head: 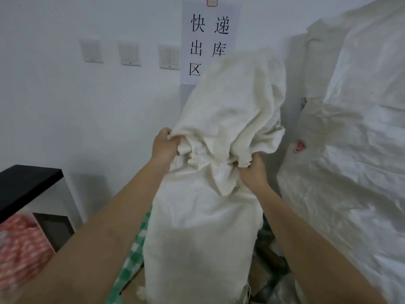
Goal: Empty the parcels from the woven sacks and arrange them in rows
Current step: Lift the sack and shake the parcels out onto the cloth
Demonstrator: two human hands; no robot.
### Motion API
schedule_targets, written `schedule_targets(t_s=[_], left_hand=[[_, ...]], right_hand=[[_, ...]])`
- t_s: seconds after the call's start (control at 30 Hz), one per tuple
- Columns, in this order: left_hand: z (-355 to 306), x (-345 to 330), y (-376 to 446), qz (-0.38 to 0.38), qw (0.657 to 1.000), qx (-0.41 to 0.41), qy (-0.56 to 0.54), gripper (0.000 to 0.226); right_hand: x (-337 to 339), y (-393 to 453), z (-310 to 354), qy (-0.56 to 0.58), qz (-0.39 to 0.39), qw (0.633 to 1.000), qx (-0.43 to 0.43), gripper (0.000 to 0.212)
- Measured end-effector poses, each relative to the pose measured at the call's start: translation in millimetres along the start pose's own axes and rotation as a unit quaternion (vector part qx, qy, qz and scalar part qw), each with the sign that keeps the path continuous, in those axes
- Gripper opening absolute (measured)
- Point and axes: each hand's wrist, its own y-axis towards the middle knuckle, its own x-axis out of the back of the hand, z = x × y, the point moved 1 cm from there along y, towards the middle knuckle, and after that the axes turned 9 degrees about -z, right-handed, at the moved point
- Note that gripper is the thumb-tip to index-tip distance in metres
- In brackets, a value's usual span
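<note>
Now both hands, left hand (162,145) and right hand (252,172), grip the woven sack (219,132).

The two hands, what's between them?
Bunched cloth of the sack, in the head view. The left hand and right hand each grip a fold.

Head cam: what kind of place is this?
Probably a parcel depot's outbound area. A paper sign on the wall reads 快递出库区, express outbound zone. Large white woven sacks are piled at the right, and both hands, left hand and right hand, grip another sack.
</note>
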Motion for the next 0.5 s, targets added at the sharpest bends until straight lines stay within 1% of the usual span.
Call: schedule_targets(t_s=[0.03,0.07,0.1,0.13,0.2,0.23,0.3,0.33,0.37,0.4,0.43,0.47,0.5], left_hand=[[12,-3,-4,0.017,0.997,0.037,0.058,0.015],[21,-7,-8,0.033,0.993,0.065,0.093,0.019],[24,-10,-10,0.038,0.993,0.071,0.088,0.021],[19,-14,-10,0.03,0.997,0.055,0.055,0.022],[-5,-13,-10,-0.001,1.0,0.002,-0.029,0.018],[-16,-11,-8,-0.008,0.997,-0.021,-0.073,0.016],[-31,-5,-9,-0.005,0.986,-0.053,-0.155,0.015],[-31,-3,-9,-0.011,0.985,-0.065,-0.159,0.017],[-26,-2,-6,-0.025,0.99,-0.072,-0.121,0.019],[-19,-3,-5,-0.032,0.995,-0.071,-0.057,0.02],[-6,-5,-5,-0.032,0.998,-0.055,0.011,0.019],[4,-8,-5,-0.028,0.997,-0.028,0.061,0.015],[14,-10,-5,-0.029,0.995,-0.006,0.09,0.009]], right_hand=[[-5,0,-10,-0.079,0.057,0.995,-0.024,0.031],[-7,-2,-12,-0.131,0.094,0.986,-0.04,0.036],[-6,2,-11,-0.15,0.097,0.983,-0.035,0.036],[-5,8,-4,-0.139,0.063,0.988,-0.006,0.031],[2,16,18,-0.08,-0.03,0.994,0.065,0.02],[6,18,27,-0.031,-0.063,0.994,0.086,0.015],[10,11,37,0.053,-0.098,0.989,0.1,0.01],[10,9,34,0.069,-0.108,0.986,0.104,0.012],[7,9,28,0.05,-0.103,0.988,0.1,0.016],[3,11,19,-0.006,-0.066,0.994,0.083,0.021],[-2,11,9,-0.097,0.007,0.994,0.051,0.027],[-6,11,2,-0.174,0.075,0.982,0.025,0.035],[-8,12,-2,-0.221,0.117,0.968,0.018,0.041]])
